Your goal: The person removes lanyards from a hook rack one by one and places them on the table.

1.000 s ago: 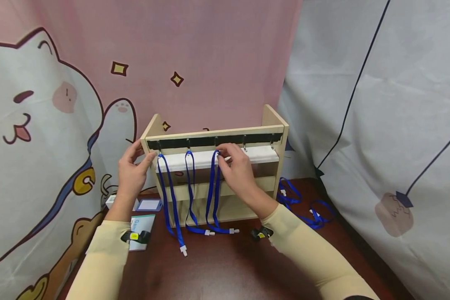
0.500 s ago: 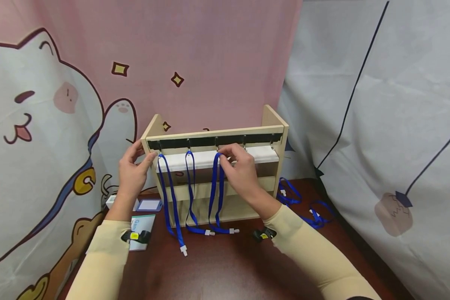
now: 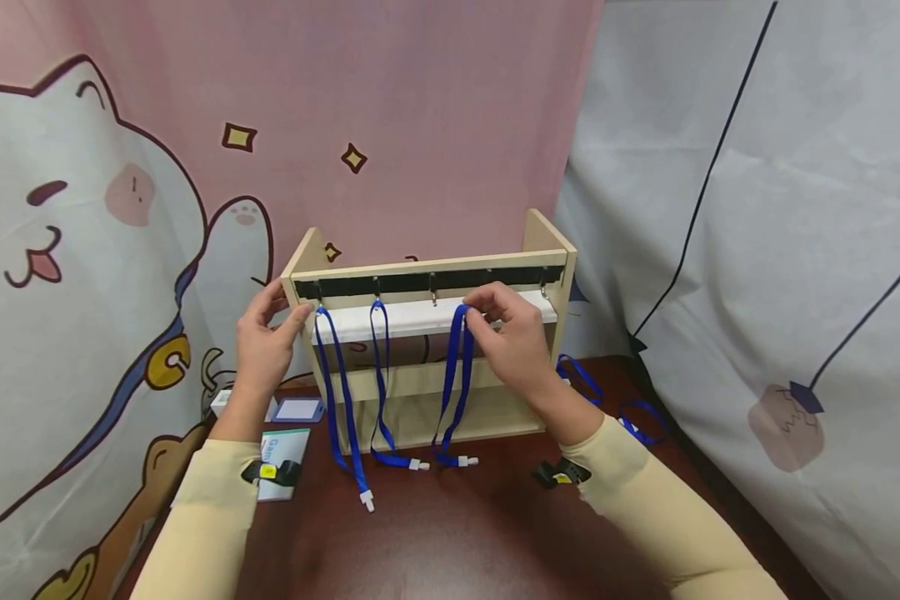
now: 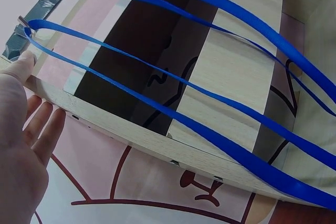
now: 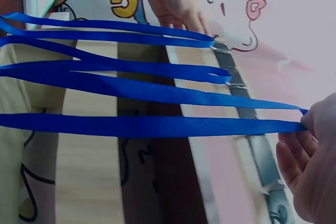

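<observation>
A light wooden rack (image 3: 420,267) stands on the table with small metal hooks along a dark strip (image 3: 405,283). My left hand (image 3: 266,342) holds its left side panel near the top, thumb in front and fingers on the outer side. One blue lanyard (image 3: 342,392) hangs from the leftmost hook and another lanyard (image 3: 381,383) from the hook beside it. The bare middle hook (image 3: 433,297) shows to their right. Between thumb and fingertips, my right hand (image 3: 510,333) pinches the top of a third lanyard (image 3: 453,375), in front of the fourth hook's place. Its white clip (image 3: 467,461) hangs low at the table.
More blue lanyards (image 3: 641,421) lie on the table right of the rack, partly behind the right arm. On the left are a blue-framed badge holder (image 3: 298,409), a white box (image 3: 222,402) and a printed booklet (image 3: 285,454). Fabric backdrops (image 3: 435,100) close off the back and sides.
My right hand has taken the third lanyard off the middle hook and moved right with it. The lanyard's top went along; its clip barely shifted. My left hand has stayed put.
</observation>
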### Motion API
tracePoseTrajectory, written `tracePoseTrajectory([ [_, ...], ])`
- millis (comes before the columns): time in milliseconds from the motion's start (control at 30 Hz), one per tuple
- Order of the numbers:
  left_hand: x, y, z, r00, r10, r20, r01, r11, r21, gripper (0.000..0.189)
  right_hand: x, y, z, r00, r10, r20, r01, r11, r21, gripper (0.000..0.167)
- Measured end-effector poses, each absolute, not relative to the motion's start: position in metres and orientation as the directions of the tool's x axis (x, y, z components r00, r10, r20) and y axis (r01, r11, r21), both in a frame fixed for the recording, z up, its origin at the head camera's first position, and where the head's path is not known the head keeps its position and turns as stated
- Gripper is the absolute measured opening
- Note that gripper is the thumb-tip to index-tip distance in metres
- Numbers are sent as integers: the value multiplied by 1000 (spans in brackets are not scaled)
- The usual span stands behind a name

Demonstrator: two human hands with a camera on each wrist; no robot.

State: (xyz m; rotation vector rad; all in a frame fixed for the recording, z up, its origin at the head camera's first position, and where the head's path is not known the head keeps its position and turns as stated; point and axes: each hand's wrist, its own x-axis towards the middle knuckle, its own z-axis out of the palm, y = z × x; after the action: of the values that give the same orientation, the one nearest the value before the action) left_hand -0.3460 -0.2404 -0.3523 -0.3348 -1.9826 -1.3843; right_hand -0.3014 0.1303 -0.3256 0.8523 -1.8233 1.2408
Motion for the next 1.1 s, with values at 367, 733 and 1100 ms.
tracePoseTrajectory([
  [367, -346, -240, -350, -735, -174, 655, 552, 408, 727, 58, -278, 179, -300, -550, -14, 835, -804, 281, -525, 8],
  [733, -349, -241, -354, -740, -190, 645, 527, 432, 732, 57, -260, 222, -279, -477, 100, 873, -836, 255, -486, 9],
  [1100, -348, -239, -354, -737, -195, 647, 519, 450, 727, 57, -244, 273, -269, -418, 214, 883, -786, 402, -470, 11],
])
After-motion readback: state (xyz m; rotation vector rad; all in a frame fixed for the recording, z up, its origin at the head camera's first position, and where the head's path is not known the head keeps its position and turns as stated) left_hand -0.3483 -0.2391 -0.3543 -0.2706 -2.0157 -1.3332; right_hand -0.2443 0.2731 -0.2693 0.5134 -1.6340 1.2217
